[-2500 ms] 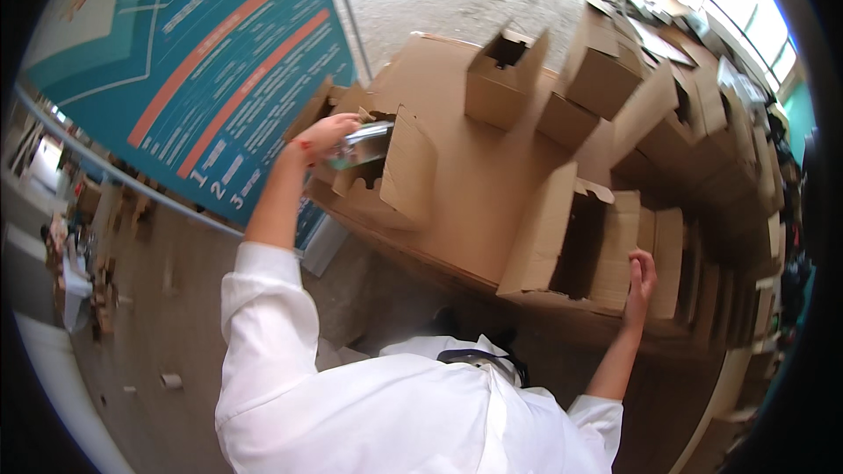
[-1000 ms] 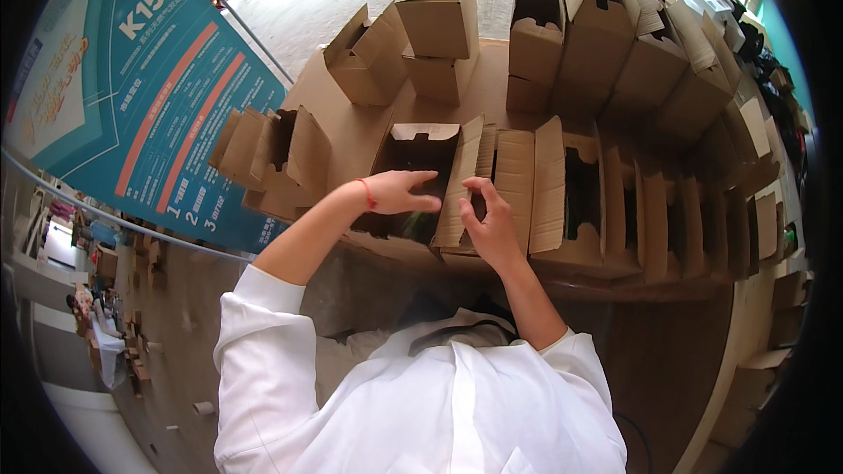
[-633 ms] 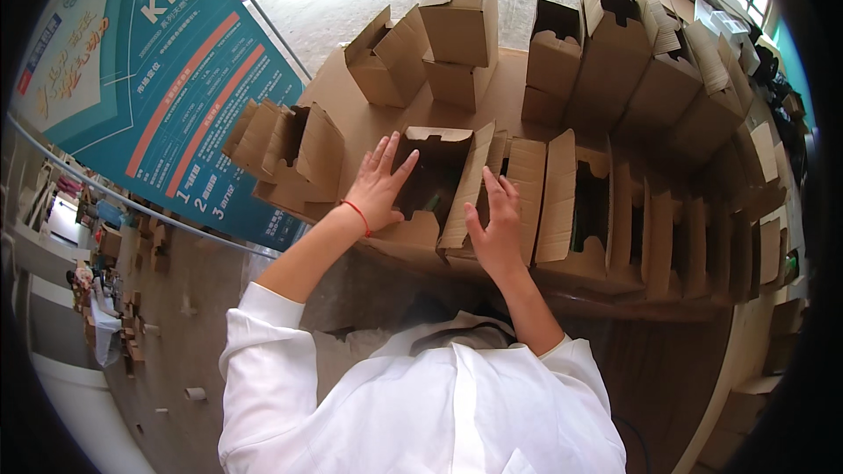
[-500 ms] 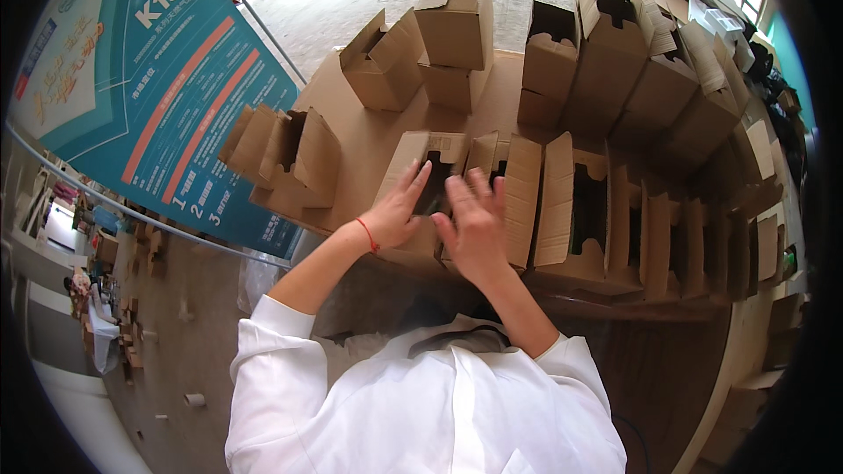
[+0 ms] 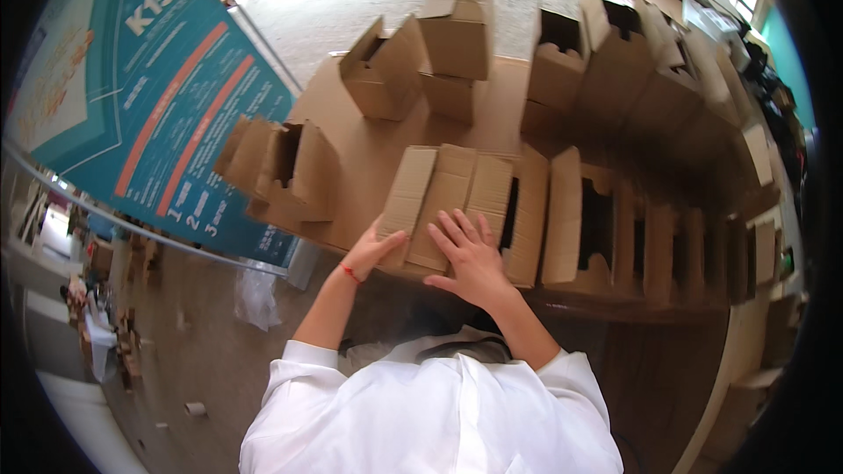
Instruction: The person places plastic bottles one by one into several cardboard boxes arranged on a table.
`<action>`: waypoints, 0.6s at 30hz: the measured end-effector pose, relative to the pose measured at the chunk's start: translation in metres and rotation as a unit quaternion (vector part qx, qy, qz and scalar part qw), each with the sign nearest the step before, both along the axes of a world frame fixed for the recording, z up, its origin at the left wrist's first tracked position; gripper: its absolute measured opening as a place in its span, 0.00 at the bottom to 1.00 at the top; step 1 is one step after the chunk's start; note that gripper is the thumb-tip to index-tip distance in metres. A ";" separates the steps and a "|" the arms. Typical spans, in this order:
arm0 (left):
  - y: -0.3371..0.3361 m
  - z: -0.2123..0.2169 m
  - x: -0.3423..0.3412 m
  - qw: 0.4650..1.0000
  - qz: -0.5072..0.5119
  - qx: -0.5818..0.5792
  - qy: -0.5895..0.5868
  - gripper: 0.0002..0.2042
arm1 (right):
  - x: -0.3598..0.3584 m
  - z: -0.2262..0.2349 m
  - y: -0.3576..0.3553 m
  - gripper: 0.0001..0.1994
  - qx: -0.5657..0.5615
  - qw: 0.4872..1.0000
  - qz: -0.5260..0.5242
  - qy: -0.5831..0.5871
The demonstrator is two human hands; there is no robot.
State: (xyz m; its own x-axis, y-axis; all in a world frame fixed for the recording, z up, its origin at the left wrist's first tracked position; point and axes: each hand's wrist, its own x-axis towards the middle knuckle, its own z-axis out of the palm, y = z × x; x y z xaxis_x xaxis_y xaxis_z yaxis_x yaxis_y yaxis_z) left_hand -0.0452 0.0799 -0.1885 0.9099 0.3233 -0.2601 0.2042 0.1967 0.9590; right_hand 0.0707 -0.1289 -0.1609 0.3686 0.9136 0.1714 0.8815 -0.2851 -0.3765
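Carton under your hands: the corrugated cardboard carton (image 5: 450, 184) sits at the near edge of the counter (image 5: 351, 136), in front of you, its top covered by panels with a seam running away from you.
Left panel: the paler left panel (image 5: 411, 177) lies beside that seam; whether it is wholly a top flap is hard to tell.
Right hand: your right hand (image 5: 468, 256) is open, fingers spread over the near part of the top, gripping nothing.
Left hand: your left hand (image 5: 367, 250) is open too, thumb on the near left part of the carton, fingers along its left side; it looks more like steadying than grasping.
Pressing: this seems to be flattening the flaps, so push straight down with a flat palm, near the seam, rather than poking with fingertips that could crease the board.
Bracing: let the left hand keep the side square, since the carton is probably prone to skewing or sliding towards you at the edge.
Right neighbour: the open carton (image 5: 530, 219) stands close by with its flaps up; keep your right fingers clear of them.
Row beyond: more upright flaps (image 5: 659, 250) line the right.
Far side: a taller carton (image 5: 455, 39) stands on a smaller carton (image 5: 450, 98).
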 end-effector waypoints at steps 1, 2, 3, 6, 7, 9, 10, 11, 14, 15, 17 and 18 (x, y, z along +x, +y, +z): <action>0.001 -0.007 0.003 0.997 0.013 0.076 -0.016 0.40 | -0.001 0.002 -0.001 0.43 -0.001 1.000 -0.007 0.000; -0.003 -0.006 0.009 0.991 0.017 0.131 -0.025 0.40 | -0.003 0.005 0.001 0.44 0.001 1.000 -0.024 0.000; -0.006 -0.005 0.019 0.982 0.025 0.184 -0.034 0.40 | -0.004 0.008 0.004 0.44 0.001 0.999 -0.038 -0.002; -0.001 -0.017 0.048 0.968 0.036 0.245 -0.032 0.39 | -0.007 0.016 0.015 0.43 0.027 0.999 -0.039 -0.004; 0.003 -0.019 0.049 0.974 0.036 0.223 -0.031 0.38 | -0.007 0.011 0.018 0.42 0.037 0.999 -0.024 -0.004; 0.005 0.001 0.038 0.995 0.049 0.082 -0.022 0.34 | -0.008 0.007 0.023 0.40 0.048 0.999 -0.003 0.004; 0.018 -0.009 0.027 0.986 0.103 0.131 -0.025 0.33 | -0.009 0.007 0.025 0.40 0.049 0.999 0.002 0.013; 0.037 -0.027 0.012 0.971 0.156 0.180 -0.028 0.31 | -0.009 0.008 0.027 0.39 0.051 0.998 0.006 0.022; 0.083 0.002 -0.025 0.816 0.275 0.506 -0.047 0.27 | -0.009 0.012 0.030 0.37 0.054 0.998 0.003 0.037; 0.097 0.013 -0.034 0.788 0.311 0.530 -0.040 0.28 | -0.011 0.014 0.032 0.35 0.052 0.998 0.004 0.035; 0.135 0.010 -0.043 0.733 0.342 0.587 -0.003 0.32 | -0.013 0.016 0.034 0.33 0.061 0.997 -0.003 0.046; 0.148 0.006 -0.049 0.730 0.295 0.614 0.057 0.32 | -0.014 0.018 0.036 0.32 0.064 0.997 -0.005 0.052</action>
